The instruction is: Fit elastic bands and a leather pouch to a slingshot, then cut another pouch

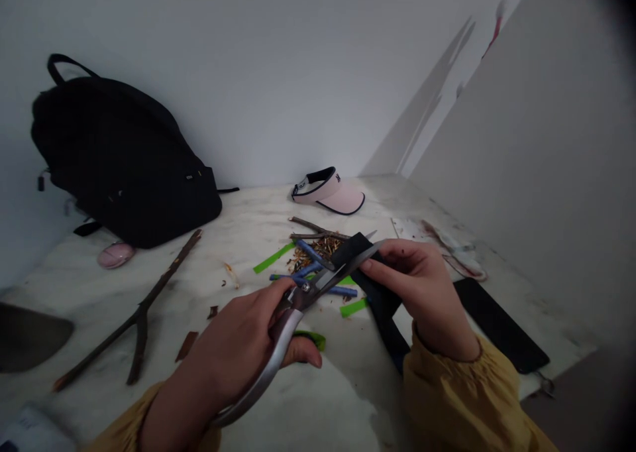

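My left hand [226, 336] is wrapped round the grey handle of a pair of shears [281, 349], the blades pointing up and to the right. A black fabric strip [380, 303] is pinched between the thumb and fingers of my right hand [430, 286]. The strip's upper end lies across the blades, which are parted around it. Below its fold the strip hangs down toward my right sleeve. Beneath the blades lie several blue-wrapped sticks [342, 291], a heap of brown shavings [322, 248] and pieces of green tape [274, 258].
A forked branch [161, 286] lies left, near a black backpack [119, 154] and a pink oval object [116, 255]. Another forked twig [318, 228] and a pink visor [330, 190] are farther back. At right lies a black phone-like slab [501, 326], beside a wall [536, 173].
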A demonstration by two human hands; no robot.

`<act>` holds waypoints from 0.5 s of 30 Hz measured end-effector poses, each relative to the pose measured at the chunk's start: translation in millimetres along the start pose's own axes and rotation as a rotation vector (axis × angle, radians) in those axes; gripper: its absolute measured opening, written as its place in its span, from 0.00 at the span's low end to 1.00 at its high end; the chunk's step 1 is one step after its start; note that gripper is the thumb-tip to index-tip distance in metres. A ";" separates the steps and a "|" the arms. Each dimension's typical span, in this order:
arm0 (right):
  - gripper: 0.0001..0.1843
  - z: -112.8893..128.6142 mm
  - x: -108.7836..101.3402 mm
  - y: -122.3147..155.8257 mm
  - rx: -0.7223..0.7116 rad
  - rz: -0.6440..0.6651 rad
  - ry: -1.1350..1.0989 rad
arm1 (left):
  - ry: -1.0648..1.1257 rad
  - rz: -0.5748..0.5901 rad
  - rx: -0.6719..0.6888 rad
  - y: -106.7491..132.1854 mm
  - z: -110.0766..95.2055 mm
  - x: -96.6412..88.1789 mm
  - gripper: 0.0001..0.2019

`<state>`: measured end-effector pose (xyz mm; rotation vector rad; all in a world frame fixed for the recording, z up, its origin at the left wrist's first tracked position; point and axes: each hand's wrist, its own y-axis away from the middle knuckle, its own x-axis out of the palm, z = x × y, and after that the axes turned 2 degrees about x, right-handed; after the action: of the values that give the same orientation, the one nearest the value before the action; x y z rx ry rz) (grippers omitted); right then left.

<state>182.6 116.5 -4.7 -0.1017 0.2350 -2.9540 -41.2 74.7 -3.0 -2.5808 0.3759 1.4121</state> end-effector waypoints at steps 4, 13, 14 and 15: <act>0.03 1.1 -0.1 -0.4 0.009 -0.005 -0.027 | -0.004 -0.009 0.036 -0.5 1.2 -1.9 0.21; 0.05 0.1 -2.5 -5.4 0.088 0.034 -0.189 | 0.000 0.131 -0.063 -0.7 -0.4 -10.3 0.19; 0.07 -0.4 -2.1 -7.1 0.104 0.028 -0.249 | 0.025 0.117 -0.069 -1.0 -0.2 -10.0 0.18; 0.10 -0.9 -1.2 -8.9 0.127 0.042 -0.317 | 0.054 0.096 -0.072 -1.3 0.4 -9.4 0.17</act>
<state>182.2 125.4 -4.2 -0.5346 0.0061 -2.8470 -45.9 77.4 4.7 -2.6967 0.4723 1.4131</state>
